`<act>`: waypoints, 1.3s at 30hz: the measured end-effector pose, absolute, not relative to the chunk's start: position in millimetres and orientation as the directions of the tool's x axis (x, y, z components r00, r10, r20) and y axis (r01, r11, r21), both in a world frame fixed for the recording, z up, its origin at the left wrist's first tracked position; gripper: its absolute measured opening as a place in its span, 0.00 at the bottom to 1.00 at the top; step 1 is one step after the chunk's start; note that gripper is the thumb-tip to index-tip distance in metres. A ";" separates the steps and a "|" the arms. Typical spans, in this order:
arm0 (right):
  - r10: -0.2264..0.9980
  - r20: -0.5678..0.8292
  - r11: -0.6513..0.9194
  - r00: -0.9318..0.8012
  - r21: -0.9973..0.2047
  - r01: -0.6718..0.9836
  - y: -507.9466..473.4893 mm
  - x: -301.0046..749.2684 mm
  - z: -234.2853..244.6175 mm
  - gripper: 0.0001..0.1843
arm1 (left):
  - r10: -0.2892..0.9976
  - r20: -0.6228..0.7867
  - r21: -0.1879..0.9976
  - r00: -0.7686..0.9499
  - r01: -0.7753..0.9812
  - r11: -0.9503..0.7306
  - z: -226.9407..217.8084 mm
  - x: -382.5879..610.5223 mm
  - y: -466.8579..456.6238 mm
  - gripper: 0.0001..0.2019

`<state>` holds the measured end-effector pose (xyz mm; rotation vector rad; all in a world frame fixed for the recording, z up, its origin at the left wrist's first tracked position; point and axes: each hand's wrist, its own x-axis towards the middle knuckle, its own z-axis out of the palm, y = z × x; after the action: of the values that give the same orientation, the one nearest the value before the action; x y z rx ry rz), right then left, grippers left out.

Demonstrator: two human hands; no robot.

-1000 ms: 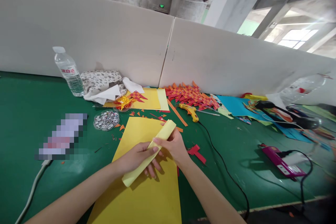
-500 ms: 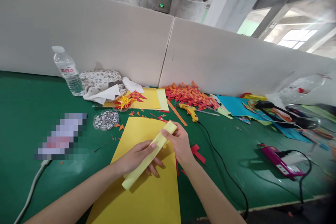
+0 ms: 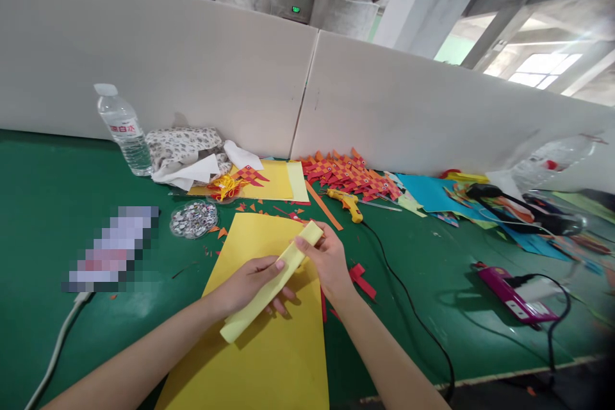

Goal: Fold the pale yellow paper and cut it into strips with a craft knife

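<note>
A folded strip of pale yellow paper (image 3: 269, 293) is held slantwise between both hands. My left hand (image 3: 252, 283) grips it around the middle, thumb on top and fingers beneath. At the strip's upper end, my right hand (image 3: 329, 257) pinches it between thumb and fingers. Below lies a large yellow sheet (image 3: 269, 365) on the green table. Beyond the sheet are small orange paper scraps (image 3: 221, 232) and a clear dish of googly eyes (image 3: 194, 218).
Woven red-and-orange paper fish (image 3: 343, 174) are heaped by the white partition (image 3: 216, 57). A yellow glue gun (image 3: 346, 204) trails its cord rightward. A water bottle (image 3: 123, 128) and a blurred-out phone (image 3: 113, 250) stand left; a purple power strip (image 3: 516, 298) sits right.
The strip's lower end has shifted slightly up and left, and my left hand has moved a little with it. My right hand stays almost in place.
</note>
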<state>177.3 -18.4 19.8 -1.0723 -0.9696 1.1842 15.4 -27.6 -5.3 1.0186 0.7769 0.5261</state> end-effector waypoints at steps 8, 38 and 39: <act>0.988 0.006 0.048 0.154 -0.961 -0.273 -20.0 175.1 22.7 0.21 | 0.709 -0.326 0.893 0.625 -0.044 0.448 -3.7 15.7 -28.4 0.23; 0.958 0.099 0.112 0.268 -0.993 -0.035 -4.5 186.4 6.2 0.14 | 0.670 -0.300 0.898 0.679 -0.036 0.439 -5.1 16.4 -22.4 0.27; 0.960 0.100 0.113 0.260 -0.993 -0.037 -4.2 186.9 5.2 0.14 | 0.670 -0.300 0.897 0.679 -0.038 0.440 -5.3 16.5 -22.1 0.27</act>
<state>186.9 -4.2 5.2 -1.2056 -1.0290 0.9644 16.5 -22.1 -5.3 1.0328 0.7132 0.4889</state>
